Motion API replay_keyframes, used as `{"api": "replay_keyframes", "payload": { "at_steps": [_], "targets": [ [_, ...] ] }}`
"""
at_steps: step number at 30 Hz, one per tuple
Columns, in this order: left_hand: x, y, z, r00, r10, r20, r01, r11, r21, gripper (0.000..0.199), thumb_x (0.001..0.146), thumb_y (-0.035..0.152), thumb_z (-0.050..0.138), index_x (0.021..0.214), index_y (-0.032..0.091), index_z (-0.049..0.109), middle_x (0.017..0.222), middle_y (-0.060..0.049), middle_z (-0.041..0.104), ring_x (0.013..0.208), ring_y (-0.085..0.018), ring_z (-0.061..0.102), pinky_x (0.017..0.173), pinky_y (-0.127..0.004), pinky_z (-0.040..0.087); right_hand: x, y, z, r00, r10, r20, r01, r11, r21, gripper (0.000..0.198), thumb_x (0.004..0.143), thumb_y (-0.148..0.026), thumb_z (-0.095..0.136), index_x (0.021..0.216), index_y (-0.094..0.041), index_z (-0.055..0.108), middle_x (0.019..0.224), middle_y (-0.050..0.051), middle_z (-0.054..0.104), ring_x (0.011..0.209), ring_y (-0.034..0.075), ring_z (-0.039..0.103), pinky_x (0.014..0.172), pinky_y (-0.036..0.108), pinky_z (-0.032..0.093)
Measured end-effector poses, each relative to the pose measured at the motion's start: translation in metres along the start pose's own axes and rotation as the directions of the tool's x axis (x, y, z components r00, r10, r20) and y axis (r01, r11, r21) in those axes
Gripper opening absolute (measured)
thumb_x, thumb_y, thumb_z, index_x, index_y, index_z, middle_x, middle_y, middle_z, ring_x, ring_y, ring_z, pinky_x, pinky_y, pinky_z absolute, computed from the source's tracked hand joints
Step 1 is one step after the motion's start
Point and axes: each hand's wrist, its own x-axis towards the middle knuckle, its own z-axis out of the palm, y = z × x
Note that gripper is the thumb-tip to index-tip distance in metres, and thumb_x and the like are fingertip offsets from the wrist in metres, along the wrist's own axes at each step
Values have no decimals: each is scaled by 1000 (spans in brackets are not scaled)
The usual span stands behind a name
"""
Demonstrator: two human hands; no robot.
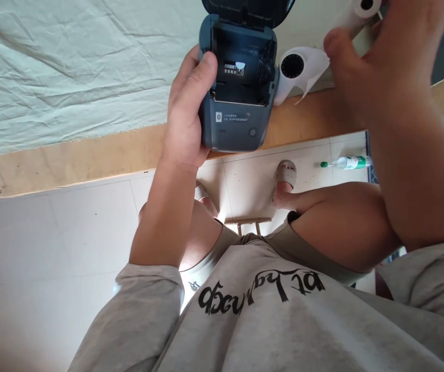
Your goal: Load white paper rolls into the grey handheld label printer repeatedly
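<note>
Printer [238, 82] with its lid open, clamped in my left grip [187, 108] over the worktop edge.

Pale cloth [70, 67] covers the worktop [90, 152] at the far left, with a bare wooden strip along its near edge. My left grip is closed around the printer's left side, thumb lying across the front corner, fingers hidden behind the body; the dark blue printer is lifted just above the wooden edge, its empty paper bay facing me. Just right of it a white paper roll [297, 70] lies on the worktop, a loose tail of paper hanging off it. My right grip [384, 57] hovers beside that roll, thumb close to the paper tail; whether it pinches anything I cannot tell. A second roll [361, 10] shows above it. Below, on the floor, lies a green-capped bottle [348, 163].
</note>
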Motion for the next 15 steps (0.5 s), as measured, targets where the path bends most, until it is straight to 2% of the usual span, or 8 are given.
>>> {"api": "replay_keyframes", "payload": {
  "at_steps": [4, 9, 13, 15],
  "targets": [
    [-1, 0, 0, 1000, 10, 14, -10, 1000, 12, 24, 76, 39, 34, 84, 26, 53, 97, 0, 57, 100, -20, 51, 83, -34, 42, 3, 3, 8, 992, -92, 90, 109, 973, -203, 35, 79, -37, 24, 103, -29, 48, 97, -3, 48, 104, 0, 41, 76, 11, 41],
    [-2, 1, 1, 999, 36, 28, -37, 998, 44, 30, 78, 40, 31, 85, 22, 54, 97, -2, 55, 98, -19, 50, 82, -35, 43, -2, 4, 11, 930, -163, 329, 320, 800, -507, 35, 73, -37, 40, 107, -32, 44, 110, -1, 38, 101, 3, 40, 71, 16, 35],
    [-4, 3, 3, 999, 6, 37, -7, 1000, 29, 29, 79, 38, 30, 90, 22, 52, 102, -2, 54, 102, -17, 49, 86, -34, 42, -1, 9, 11, 941, -155, 301, 304, 778, -550, 35, 72, -39, 40, 106, -30, 44, 111, 2, 35, 96, 3, 41, 73, 20, 34],
    [-5, 3, 4, 1000, 11, 21, -11, 1000, 16, 30, 79, 38, 31, 91, 20, 50, 103, -3, 54, 102, -17, 49, 88, -35, 42, 0, 9, 11, 943, -151, 296, 301, 765, -569, 35, 72, -33, 38, 107, -31, 42, 110, 1, 36, 97, 4, 40, 79, 21, 34]
  ]
}}
